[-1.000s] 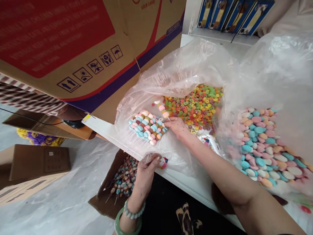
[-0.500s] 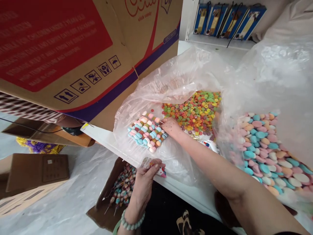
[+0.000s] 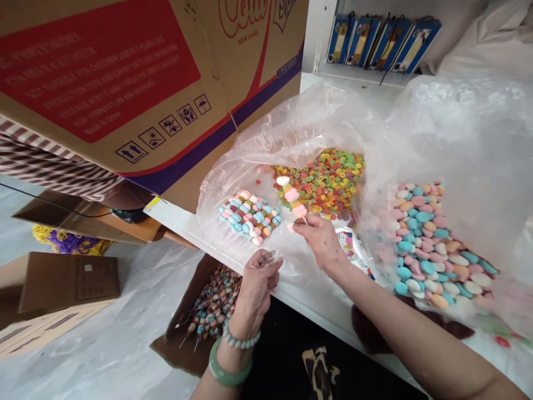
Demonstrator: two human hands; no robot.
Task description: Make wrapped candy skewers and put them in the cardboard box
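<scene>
My right hand [image 3: 321, 243] grips the stick of a candy skewer [image 3: 292, 195] and holds it up over the table. Pink, white and orange pieces are threaded along it. Lower and to the left, my left hand [image 3: 255, 284] is closed around a small clear plastic wrapper [image 3: 270, 258], largely hidden by the fingers. Between the hands and the cardboard wall lies a flat row of candy skewers [image 3: 250, 215] on clear plastic. Just behind the raised skewer spreads a heap of gummy rings [image 3: 328, 180], red, green, yellow and orange.
To the right, pastel candies [image 3: 428, 250] fill a plastic bag. A big printed carton [image 3: 166, 66] stands at the left. Below the table edge, an open box [image 3: 175, 339] holds several finished skewers. Printed packets [image 3: 353, 247] lie beside my right wrist.
My right hand has moved right from the row of skewers and lifted one skewer away. My left hand has risen slightly, still holding the wrapper.
</scene>
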